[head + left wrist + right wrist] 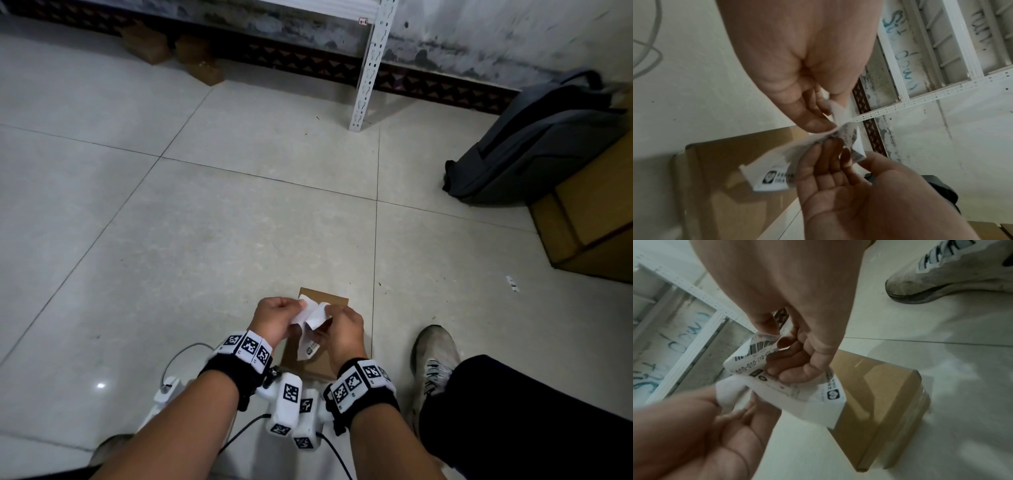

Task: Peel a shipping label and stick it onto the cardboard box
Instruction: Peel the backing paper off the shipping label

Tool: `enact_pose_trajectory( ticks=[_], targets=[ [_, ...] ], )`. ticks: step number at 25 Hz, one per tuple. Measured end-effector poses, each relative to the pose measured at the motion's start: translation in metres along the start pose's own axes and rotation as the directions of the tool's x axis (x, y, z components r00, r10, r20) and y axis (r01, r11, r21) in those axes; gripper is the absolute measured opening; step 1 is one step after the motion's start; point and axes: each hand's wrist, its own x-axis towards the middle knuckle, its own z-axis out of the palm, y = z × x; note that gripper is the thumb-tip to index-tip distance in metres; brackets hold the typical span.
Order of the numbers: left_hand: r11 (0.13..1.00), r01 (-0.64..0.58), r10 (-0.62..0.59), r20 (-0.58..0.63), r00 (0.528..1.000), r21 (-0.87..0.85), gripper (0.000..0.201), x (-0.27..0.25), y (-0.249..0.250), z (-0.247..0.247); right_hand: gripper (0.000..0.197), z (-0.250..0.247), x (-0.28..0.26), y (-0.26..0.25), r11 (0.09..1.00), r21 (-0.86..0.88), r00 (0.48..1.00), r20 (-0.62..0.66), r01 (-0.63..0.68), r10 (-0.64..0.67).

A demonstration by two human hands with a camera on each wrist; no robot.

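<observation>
A small brown cardboard box point(327, 298) lies flat on the tiled floor in front of me. Both hands hold a white shipping label point(313, 317) in the air just above it. My left hand point(297, 306) pinches a blank white layer point(726, 391) at the label's top corner between thumb and fingers point(818, 125). My right hand point(329, 311) curls its fingers point(797, 369) round the printed layer, whose barcode point(760, 347) faces the right wrist camera. The label's lower end point(772, 177) hangs free over the box point(715, 165). The two layers part where the hands meet.
A grey backpack point(534, 144) leans on large cardboard boxes point(592, 222) at the right. A white shelf post point(370, 68) stands ahead, with small boxes point(147, 44) under the shelf. My shoe point(435, 359) is right of the box. White cabled devices point(291, 404) lie below my wrists.
</observation>
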Motion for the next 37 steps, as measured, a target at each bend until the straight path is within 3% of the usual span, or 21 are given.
enact_pose_trajectory(
  ticks=[2, 4, 10, 13, 15, 17, 22, 26, 37],
  targets=[
    [1.000, 0.006, -0.008, 0.082, 0.997, 0.015, 0.039, -0.001, 0.000, 0.000, 0.019, 0.002, 0.000, 0.001, 0.999, -0.042, 1.000, -0.001, 0.022, -0.022],
    [0.999, -0.022, 0.019, 0.110, 0.994, 0.026, 0.039, -0.002, 0.000, 0.000, 0.026, 0.003, 0.001, 0.004, 1.000, 0.007, 1.000, 0.022, -0.009, 0.008],
    [0.951, -0.230, 0.236, -0.002, 0.972, 0.209, 0.017, -0.004, 0.007, 0.005, 0.053, 0.008, -0.003, 0.017, 0.977, 0.186, 0.990, 0.114, -0.105, 0.085],
    [0.925, -0.241, 0.252, 0.000, 0.968, 0.295, 0.011, -0.007, 0.003, 0.008, 0.033, 0.010, -0.004, 0.019, 0.996, -0.065, 0.995, 0.090, 0.053, -0.047],
    [0.908, -0.274, 0.276, 0.040, 0.960, 0.318, 0.013, -0.010, -0.001, 0.009, 0.026, 0.011, -0.003, 0.023, 0.932, -0.296, 0.977, 0.023, 0.208, -0.211],
    [0.900, -0.307, 0.304, 0.059, 0.951, 0.310, 0.019, -0.014, -0.002, 0.008, 0.026, 0.010, -0.003, 0.025, 0.881, -0.373, 0.949, 0.002, 0.292, -0.314],
    [0.956, -0.253, 0.257, -0.010, 0.966, 0.145, 0.032, -0.004, 0.000, -0.004, 0.031, 0.012, -0.003, 0.022, 0.926, -0.256, 0.958, -0.003, 0.277, -0.288],
    [0.979, -0.195, 0.198, -0.041, 0.979, 0.066, 0.035, -0.002, 0.005, -0.009, 0.027, 0.011, 0.006, 0.023, 0.916, -0.291, 0.959, 0.019, 0.275, -0.281],
    [0.995, -0.076, 0.076, 0.001, 0.997, 0.062, 0.032, 0.004, 0.016, -0.031, 0.020, -0.006, 0.010, 0.018, 0.961, -0.203, 0.980, 0.103, 0.189, -0.171]
  ],
)
